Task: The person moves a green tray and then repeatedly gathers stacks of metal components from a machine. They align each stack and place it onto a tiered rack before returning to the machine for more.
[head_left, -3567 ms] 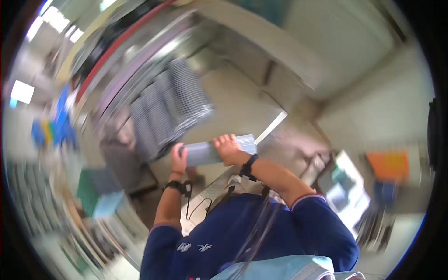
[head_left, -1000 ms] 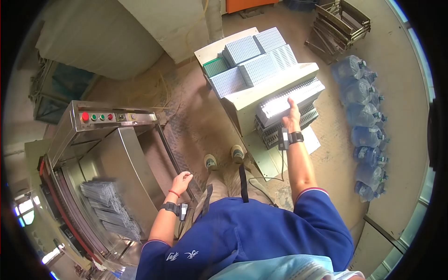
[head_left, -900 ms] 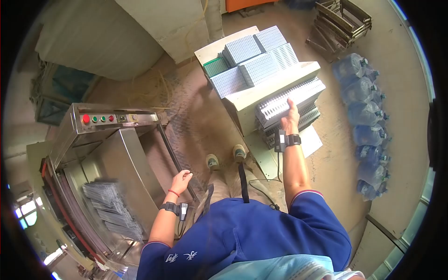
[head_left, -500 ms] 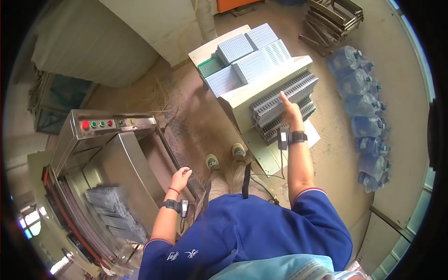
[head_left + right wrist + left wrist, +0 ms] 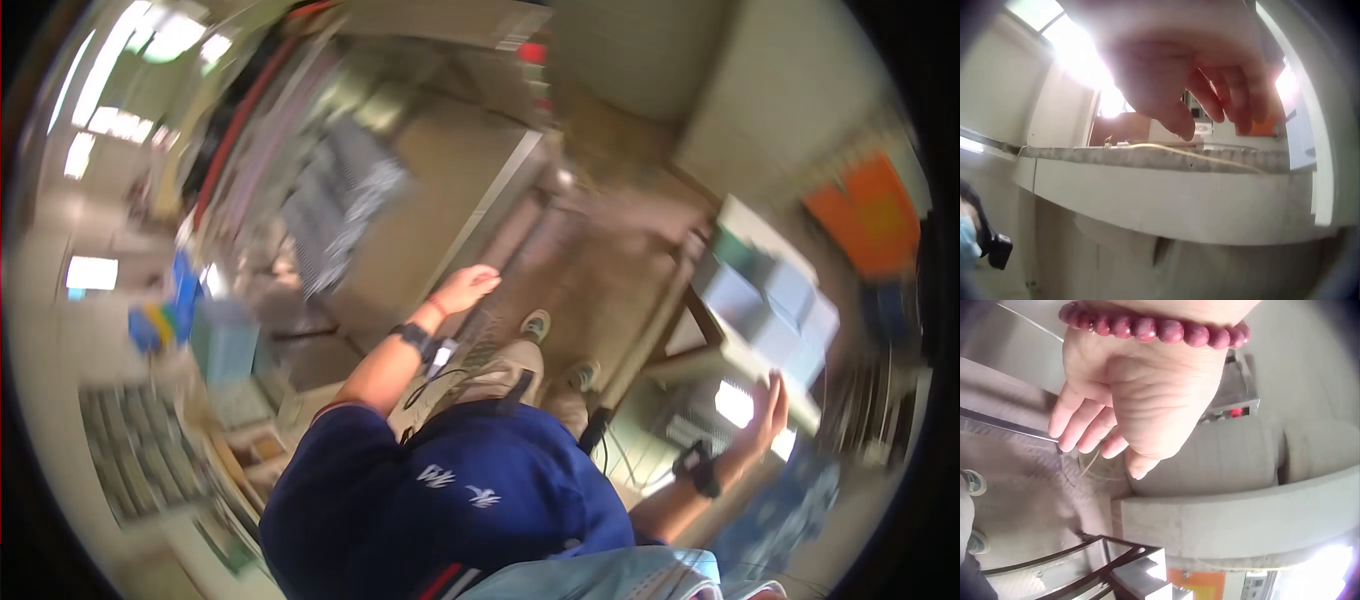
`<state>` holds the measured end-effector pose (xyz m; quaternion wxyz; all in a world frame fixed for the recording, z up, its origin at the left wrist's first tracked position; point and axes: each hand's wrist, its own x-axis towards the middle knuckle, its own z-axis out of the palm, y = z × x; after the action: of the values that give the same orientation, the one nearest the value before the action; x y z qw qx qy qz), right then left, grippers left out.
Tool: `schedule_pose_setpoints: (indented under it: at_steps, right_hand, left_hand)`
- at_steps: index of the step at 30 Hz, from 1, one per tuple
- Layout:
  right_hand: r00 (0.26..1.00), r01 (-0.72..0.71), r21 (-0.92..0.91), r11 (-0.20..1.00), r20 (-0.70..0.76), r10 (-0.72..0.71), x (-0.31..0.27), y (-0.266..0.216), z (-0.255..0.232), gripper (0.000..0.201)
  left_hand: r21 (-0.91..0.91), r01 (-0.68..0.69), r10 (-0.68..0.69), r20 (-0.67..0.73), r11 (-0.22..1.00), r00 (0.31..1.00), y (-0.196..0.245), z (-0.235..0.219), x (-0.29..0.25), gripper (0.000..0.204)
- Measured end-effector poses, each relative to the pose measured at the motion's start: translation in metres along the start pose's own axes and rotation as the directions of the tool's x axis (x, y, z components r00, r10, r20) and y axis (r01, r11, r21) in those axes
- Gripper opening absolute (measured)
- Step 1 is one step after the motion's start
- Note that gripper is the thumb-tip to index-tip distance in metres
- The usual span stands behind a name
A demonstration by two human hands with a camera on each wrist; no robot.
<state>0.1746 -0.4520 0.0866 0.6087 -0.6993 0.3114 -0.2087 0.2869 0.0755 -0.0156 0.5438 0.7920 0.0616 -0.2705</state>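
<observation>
Head view is smeared w/ motion blur, so details are rough. Left hand (image 5: 462,290) hangs in open air, fingers loosely extended, holding nothing; the left wrist view confirms it: relaxed fingers (image 5: 1079,422), a red bead bracelet (image 5: 1154,328) at the wrist. Right hand (image 5: 765,410) is out to the person's right, palm open, fingers (image 5: 1222,94) slightly bent and spread, nothing gripped.

Nearest thing to the right hand: the pale grey ribbed plastic rack stack (image 5: 735,410), just beside the hand, low against the cream-white bench (image 5: 745,355). More grey-blue trays (image 5: 775,300) sit on top of that bench, further from the person than the stack.

Handling, as a judgement: the racks look like rigid moulded plastic, light singly, bulky and awkward stacked. Ribbed edges should give grip, not slippery; thin ribs could snap if dropped. Best taken at both short ends, two hands, kept level.

Vs half a sec ago: the right hand was resting on top of the rack stack, now it's off and apart from it. The head has swung round, so the bench has gone from ahead to the right edge and the steel machine w/ grey rack rows (image 5: 340,200) is up at upper left. Left hand has stayed empty.
</observation>
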Motion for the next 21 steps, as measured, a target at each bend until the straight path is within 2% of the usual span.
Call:
schedule_pose_setpoints:
  at_steps: [1, 2, 4, 5, 6, 7, 8, 10, 11, 13, 14, 15, 16, 17, 19, 20, 21]
  right_hand:
    - [0.999, -0.037, 0.054, 0.998, 0.013, 0.036, 0.009, 0.006, 0.014, 0.031]
    - [0.996, -0.012, -0.005, 1.000, 0.089, 0.013, 0.006, -0.002, 0.029, 0.029]
    - [0.965, 0.037, -0.063, 0.997, 0.260, -0.019, 0.009, 0.013, 0.032, 0.028]
    - [0.951, 0.048, -0.059, 0.997, 0.308, -0.028, 0.008, 0.029, 0.034, 0.028]
    - [0.935, 0.058, -0.060, 0.996, 0.353, -0.033, 0.004, 0.038, 0.043, 0.027]
    - [0.911, 0.069, -0.107, 0.992, 0.412, -0.019, -0.002, -0.043, 0.101, 0.026]
    - [0.900, 0.075, -0.156, 0.985, 0.436, 0.000, 0.000, -0.043, 0.112, 0.025]
    - [0.872, 0.008, -0.170, 0.985, 0.483, 0.076, -0.012, -0.063, 0.155, 0.023]
    - [0.826, -0.017, -0.184, 0.983, 0.551, 0.117, -0.014, -0.068, 0.179, 0.021]
    - [0.772, 0.025, -0.177, 0.984, 0.629, 0.094, -0.022, -0.073, 0.236, 0.022]
    - [0.734, 0.026, -0.179, 0.984, 0.671, 0.102, -0.027, -0.076, 0.264, 0.022]
    - [0.669, 0.032, -0.188, 0.982, 0.734, 0.119, -0.031, -0.076, 0.294, 0.022]
    - [0.599, 0.039, -0.196, 0.980, 0.790, 0.134, -0.034, -0.073, 0.324, 0.023]
    - [0.517, 0.070, -0.214, 0.974, 0.843, 0.148, -0.041, -0.069, 0.356, 0.025]
    - [0.353, 0.111, -0.241, 0.964, 0.916, 0.189, -0.049, -0.057, 0.418, 0.030]
    - [0.266, 0.118, -0.249, 0.961, 0.941, 0.211, -0.054, -0.053, 0.453, 0.034]
    - [0.216, 0.067, -0.251, 0.966, 0.948, 0.232, -0.066, -0.061, 0.488, 0.039]
  left_hand:
    - [-0.059, 0.016, -0.020, -0.060, 0.998, 0.998, -0.002, -0.008, 0.008, 0.029]
    - [-0.057, 0.021, -0.027, -0.096, 0.998, 0.995, -0.009, -0.016, 0.010, 0.032]
    - [-0.283, 0.069, -0.146, -0.260, 0.957, 0.954, -0.022, -0.010, 0.006, 0.032]
    - [-0.291, 0.049, -0.136, -0.288, 0.955, 0.948, -0.034, -0.017, 0.007, 0.032]
    - [-0.422, 0.002, -0.180, -0.381, 0.906, 0.907, -0.053, -0.025, 0.010, 0.031]
    - [-0.584, -0.040, -0.275, -0.441, 0.811, 0.855, -0.030, -0.095, 0.007, 0.030]
    - [-0.612, -0.048, -0.297, -0.449, 0.789, 0.843, -0.042, -0.104, 0.009, 0.030]
    - [-0.734, -0.232, -0.450, -0.600, 0.638, 0.662, -0.063, -0.132, 0.014, 0.028]
    - [-0.741, -0.248, -0.457, -0.604, 0.624, 0.653, -0.071, -0.162, 0.019, 0.028]
    - [-0.607, -0.299, -0.442, -0.766, 0.736, 0.466, -0.075, -0.205, 0.025, 0.028]
    - [-0.512, -0.285, -0.419, -0.846, 0.810, 0.330, -0.069, -0.213, 0.030, 0.027]
    - [-0.246, -0.205, -0.225, -0.967, 0.947, 0.121, -0.085, -0.230, 0.046, 0.039]
    - [0.023, -0.061, 0.020, -0.998, 0.998, -0.063, -0.102, -0.246, 0.062, 0.051]
    - [0.013, -0.063, 0.009, -0.997, 0.998, -0.073, -0.095, -0.261, 0.062, 0.051]
    - [-0.234, 0.061, -0.241, -0.933, 0.970, 0.268, -0.066, -0.279, 0.059, 0.058]
    - [-0.135, 0.147, -0.160, -0.972, 0.980, 0.172, -0.087, -0.281, 0.078, 0.058]
    - [-0.184, 0.181, -0.229, -0.935, 0.966, 0.270, -0.076, -0.289, 0.076, 0.057]
